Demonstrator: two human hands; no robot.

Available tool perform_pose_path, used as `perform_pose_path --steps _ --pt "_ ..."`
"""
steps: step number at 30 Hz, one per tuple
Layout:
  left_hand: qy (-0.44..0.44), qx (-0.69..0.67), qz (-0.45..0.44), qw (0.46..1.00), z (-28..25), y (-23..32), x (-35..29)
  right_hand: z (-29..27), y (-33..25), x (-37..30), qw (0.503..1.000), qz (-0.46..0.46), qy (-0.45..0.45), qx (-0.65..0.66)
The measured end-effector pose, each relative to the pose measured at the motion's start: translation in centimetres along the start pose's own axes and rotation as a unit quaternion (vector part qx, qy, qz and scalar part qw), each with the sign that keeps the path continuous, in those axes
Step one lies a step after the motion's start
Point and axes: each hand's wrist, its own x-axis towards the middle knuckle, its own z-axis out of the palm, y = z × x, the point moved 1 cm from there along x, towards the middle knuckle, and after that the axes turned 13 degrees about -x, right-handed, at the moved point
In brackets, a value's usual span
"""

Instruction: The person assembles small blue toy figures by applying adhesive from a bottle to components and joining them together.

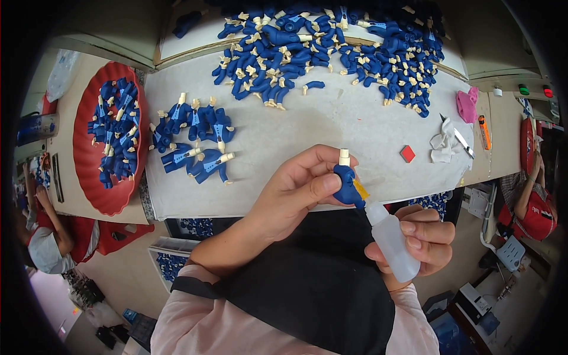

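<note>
My left hand is closed around a blue toy figure body with a cream neck peg pointing up. Held in my right hand is a translucent white squeeze bottle, tilted so its tip is at the body's lower right side. A yellowish patch shows beside the body near that tip; I cannot tell what it is. On the white table to the left lie several blue figure bodies, with arms and cream hands attached on some.
A heap of blue arms with cream hands covers the far side. A red scalloped tray of figures stands left. Toward the right are a red block, a crumpled tissue, a knife, an orange cutter and a pink cloth.
</note>
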Motion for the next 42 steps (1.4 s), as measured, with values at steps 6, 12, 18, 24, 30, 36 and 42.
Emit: perform_pose_path --steps 6,12,18,24,30,36,42 --pt "-0.004 -0.005 -0.006 1.000 0.11 0.20 0.07 0.08 0.02 0.07 1.000 -0.004 -0.001 0.001" --pt "0.000 0.008 0.007 1.000 -0.10 0.19 0.05 0.00 0.20 -0.07 1.000 -0.009 -0.004 -0.009" --pt "0.013 0.016 0.036 0.999 -0.34 -0.04 0.02 -0.01 0.10 -0.02 1.000 -0.012 -0.013 -0.019" --pt "0.011 0.047 0.064 0.997 -0.37 -0.03 0.08 -0.20 0.31 -0.06 0.999 -0.026 -0.032 -0.014" --pt "0.024 0.058 0.075 0.995 -0.33 0.06 0.04 -0.35 0.35 0.53 0.996 -0.048 -0.080 0.015" --pt "0.011 0.058 0.087 0.994 -0.59 -0.01 0.24 -0.14 0.02 0.20 0.999 -0.020 -0.044 -0.016" --pt "0.014 0.071 0.094 0.993 -0.53 0.03 0.16 -0.19 0.09 0.39 0.996 -0.015 -0.089 0.029"
